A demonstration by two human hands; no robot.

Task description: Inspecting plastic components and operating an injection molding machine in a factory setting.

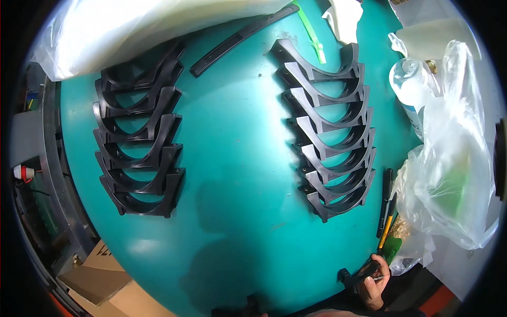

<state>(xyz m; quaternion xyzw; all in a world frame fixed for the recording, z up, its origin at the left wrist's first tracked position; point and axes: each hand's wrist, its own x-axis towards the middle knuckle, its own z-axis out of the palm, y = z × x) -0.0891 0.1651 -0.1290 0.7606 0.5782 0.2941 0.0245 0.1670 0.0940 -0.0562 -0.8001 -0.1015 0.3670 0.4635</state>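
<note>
At the lower right edge of the table, my right hand [376, 285] is closed round a small black plastic part [362, 274]. A thin, needle-like piece shows by its fingers; I cannot make out what it is. Of my left hand, at most a sliver of skin shows at the bottom edge, beside a dark piece [235, 311] cut off by the frame; its fingers are hidden. Two columns of black curved plastic brackets lie on the green table [232, 137]: a left column [140, 187] and a right column [343, 174], several in each, nested one behind another.
A long black strip [243, 39] and a bright green strap [310, 31] lie at the back. Large clear plastic wrapping [148, 31] covers the far left. On the right are a clear bottle [414, 84], a plastic bag [454, 158], and a black-and-yellow pen-like tool [388, 224]. Cardboard [100, 272] stands lower left.
</note>
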